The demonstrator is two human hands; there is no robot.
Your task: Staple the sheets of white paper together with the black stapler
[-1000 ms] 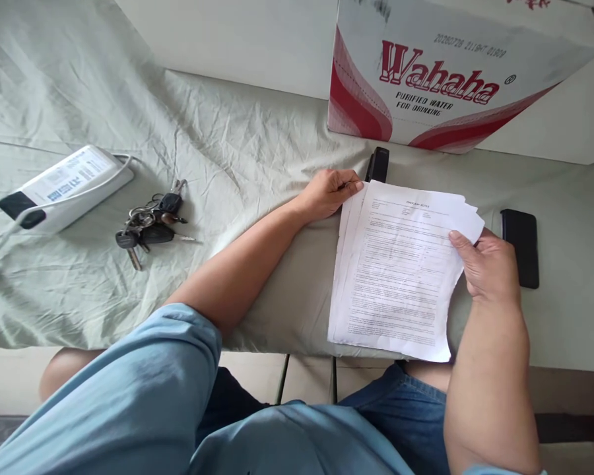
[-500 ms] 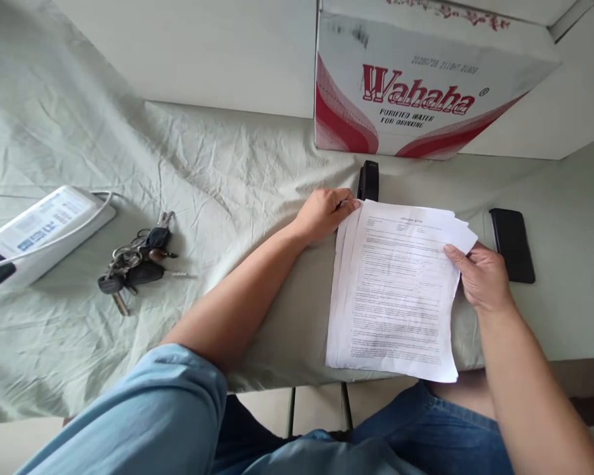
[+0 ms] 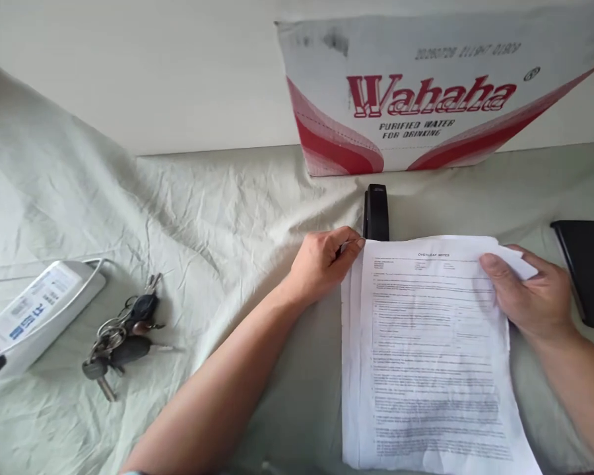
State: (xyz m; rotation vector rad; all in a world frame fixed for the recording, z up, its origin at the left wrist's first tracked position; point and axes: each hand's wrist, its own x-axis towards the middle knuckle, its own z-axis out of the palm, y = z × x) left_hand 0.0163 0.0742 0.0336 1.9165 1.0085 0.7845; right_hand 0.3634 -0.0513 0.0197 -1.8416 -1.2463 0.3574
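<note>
A stack of printed white papers [image 3: 430, 356] lies on the pale green cloth [image 3: 218, 218] in front of me. My left hand [image 3: 324, 260] pinches the stack's top left corner. My right hand [image 3: 527, 293] grips the top right corner, thumb on the top sheet. A black stapler [image 3: 376, 212] lies just beyond the papers, close to my left fingertips. The sheets are slightly fanned at the left edge.
A white and red "Wahaha" cardboard box [image 3: 426, 99] stands against the wall behind the stapler. A black phone [image 3: 587, 270] lies right of my right hand. A bunch of keys [image 3: 123, 336] and a white power strip [image 3: 34, 316] with its cable lie at the left.
The view has tilted up and come closer, so my lap has left the picture. The papers now lie straighter, and both hands still hold the top corners.
</note>
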